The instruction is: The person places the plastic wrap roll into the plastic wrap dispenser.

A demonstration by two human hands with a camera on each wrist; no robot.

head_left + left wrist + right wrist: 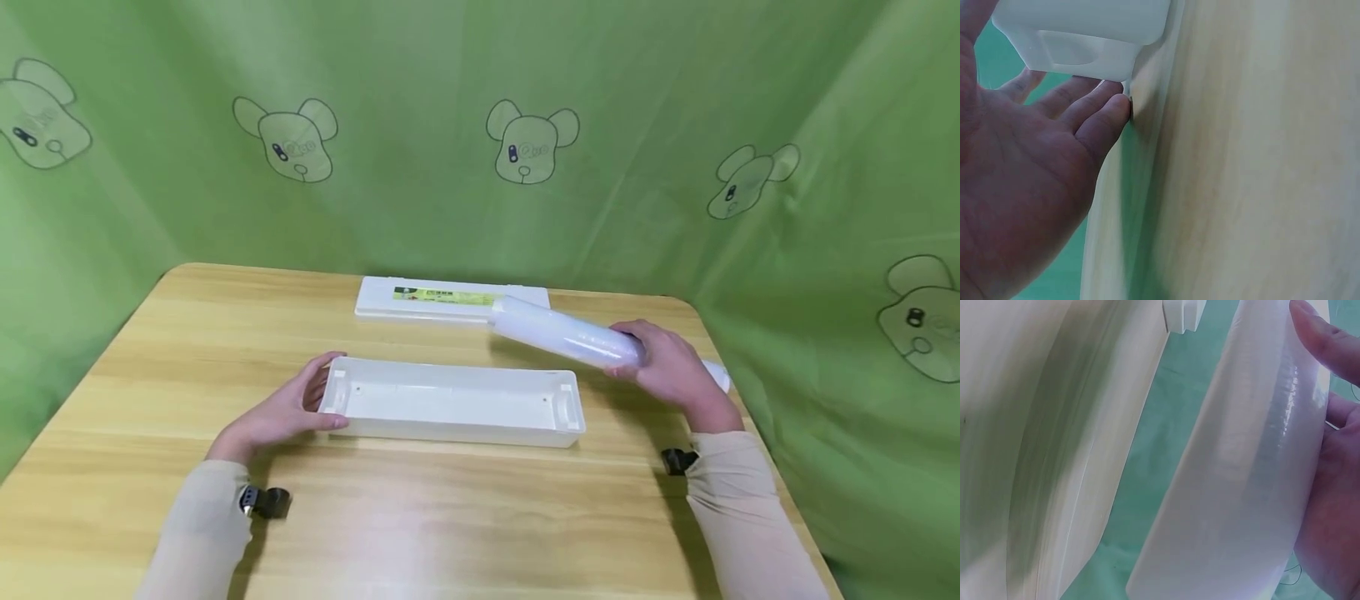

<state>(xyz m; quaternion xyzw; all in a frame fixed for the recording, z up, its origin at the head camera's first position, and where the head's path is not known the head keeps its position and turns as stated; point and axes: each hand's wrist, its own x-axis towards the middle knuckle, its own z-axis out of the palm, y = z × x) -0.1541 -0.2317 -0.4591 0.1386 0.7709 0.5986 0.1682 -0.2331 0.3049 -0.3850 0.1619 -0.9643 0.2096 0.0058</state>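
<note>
Head view, film roll: Glossy, pale cylinder, held aslant above the right half of the tabletop.
Right hand: Thumb and curled fingers grip the film roll right of its middle, apparently for one-handed carrying.
White box: Smooth, rigid trough sits mid-tabletop, open side up, long sides roughly following the far edge.
Left hand: Thumb at the near left corner, slightly spread fingers round the far one, likely steadying the white box.
White panel: Flat, strip-labelled piece near the far edge, perhaps leaving working room.
Curtain: Creased green cloth beyond.
</note>
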